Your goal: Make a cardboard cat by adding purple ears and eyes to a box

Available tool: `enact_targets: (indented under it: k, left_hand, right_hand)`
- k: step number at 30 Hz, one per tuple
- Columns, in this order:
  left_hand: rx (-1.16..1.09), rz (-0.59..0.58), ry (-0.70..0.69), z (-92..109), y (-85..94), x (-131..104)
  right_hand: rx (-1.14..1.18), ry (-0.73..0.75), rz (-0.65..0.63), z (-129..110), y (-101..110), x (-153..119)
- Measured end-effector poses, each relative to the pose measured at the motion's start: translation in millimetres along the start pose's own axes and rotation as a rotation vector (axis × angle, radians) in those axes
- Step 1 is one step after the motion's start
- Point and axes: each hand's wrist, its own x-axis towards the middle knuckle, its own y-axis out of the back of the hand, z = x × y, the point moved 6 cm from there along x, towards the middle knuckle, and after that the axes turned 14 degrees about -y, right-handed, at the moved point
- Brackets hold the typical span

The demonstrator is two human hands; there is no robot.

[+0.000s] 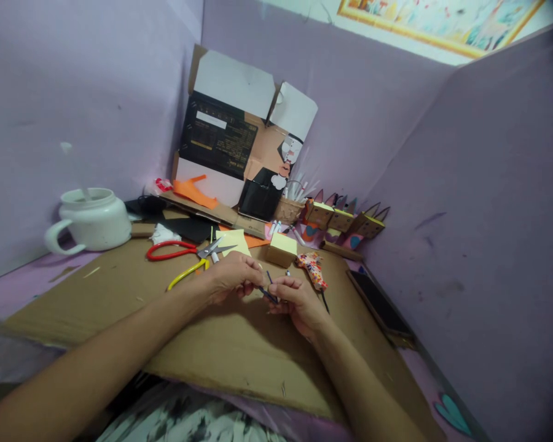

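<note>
Close together above a cardboard sheet (239,350), my left hand (234,277) and my right hand (295,299) hold a thin dark strip (270,296) between them. The fingertips of both hands are pinched on it, and a narrow end sticks up between them. What the strip is made of is too small to tell. Just left of my left hand lie red-handled scissors (171,250) with their blades apart, and a yellow-handled tool (187,274). Beyond my hands sits a small cardboard box (282,250) with a pale yellow top. A flower-patterned object (312,269) with a dark thin end rests beside it.
Yellow paper (235,240) lies behind the scissors. A white mug-like pot (94,221) stands at left. At the back are an opened carton (221,138), a pen basket (289,210) and decorated boxes (343,218). A dark flat device (380,304) lies by the right wall.
</note>
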Motion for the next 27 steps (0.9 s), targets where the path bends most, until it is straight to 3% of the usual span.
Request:
enact_targets:
  k: [6,22,27]
  left_hand:
    - [0.059,0.047,-0.030,0.3,4.6,2.2]
    - [0.315,0.094,-0.258,14.4,-1.8,-2.8]
    - [0.294,0.047,-0.304,25.7,-3.2,-6.4]
  right_hand:
    - [-0.015,0.031,0.043,-0.1,2.0,1.3]
    - [-0.081,0.168,0.003,-5.3,-5.9,-5.6]
    - [-0.106,0.242,0.005,-11.9,-5.4,-7.3]
